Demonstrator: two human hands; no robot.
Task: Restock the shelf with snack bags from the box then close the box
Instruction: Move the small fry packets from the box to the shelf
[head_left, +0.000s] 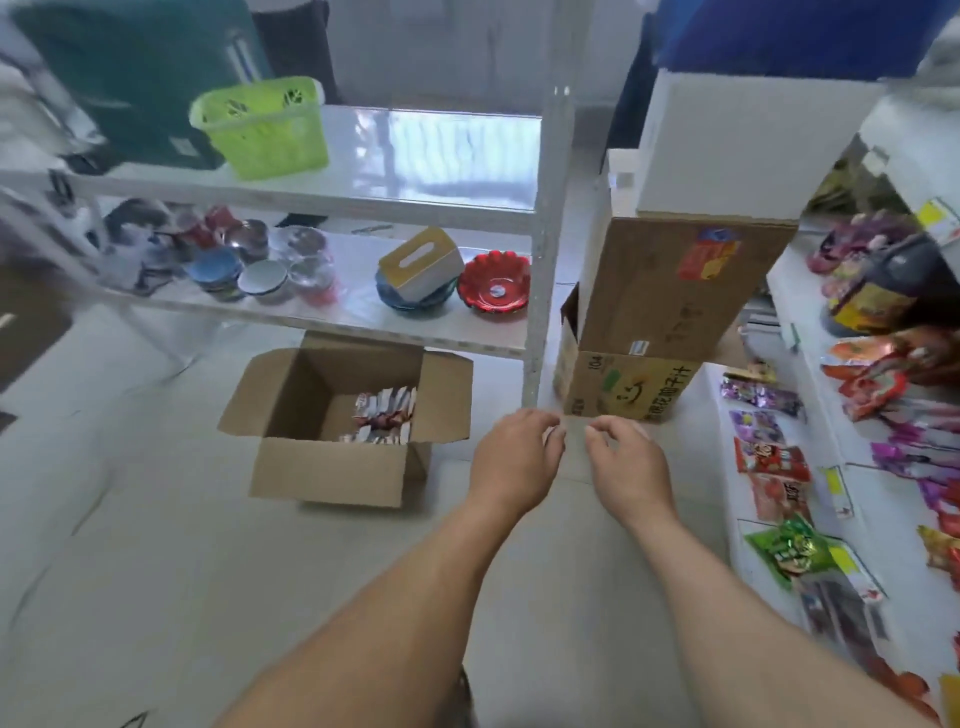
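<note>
An open cardboard box (332, 467) stands on the floor left of centre, all flaps out. Several red and silver snack bags (385, 415) stand upright against its right inner side. My left hand (517, 449) and my right hand (626, 462) hang side by side over the floor, to the right of the box and apart from it. Both have loosely curled fingers and hold nothing. The white snack shelf (815, 395) runs along the right, with colourful snack bags (774, 460) laid on its tiers.
A white metal rack (537, 291) behind the box carries bowls, a tissue box and a green basket (262, 127). Stacked cardboard boxes (654, 322) stand between the rack and the snack shelf. Grey tiled floor lies around my arms.
</note>
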